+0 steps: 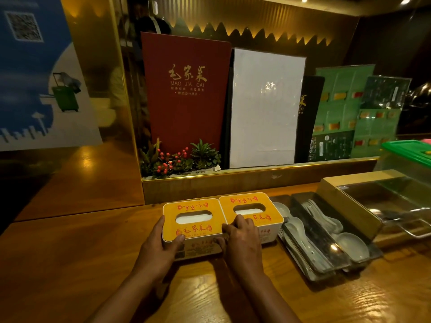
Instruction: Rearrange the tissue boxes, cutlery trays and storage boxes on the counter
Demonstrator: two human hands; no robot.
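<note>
Two yellow-topped tissue boxes stand side by side on the wooden counter [70, 264]. My left hand [161, 245] grips the left side of the left tissue box [193, 220], thumb on its front corner. My right hand [240, 238] holds that box's right side, its fingers resting over the seam with the right tissue box [249, 208]. To the right lie two cutlery trays: one with white spoons [303, 243] and a second, with more spoons [345, 241]. A clear-lidded wooden storage box [363, 190] sits further right.
A raised ledge [256, 180] behind the boxes carries a red menu [184, 94], a white menu [265, 108], green cards and a small plant [179, 159]. A green-lidded plastic box [410, 152] stands at the far right. A blue poster hangs at left.
</note>
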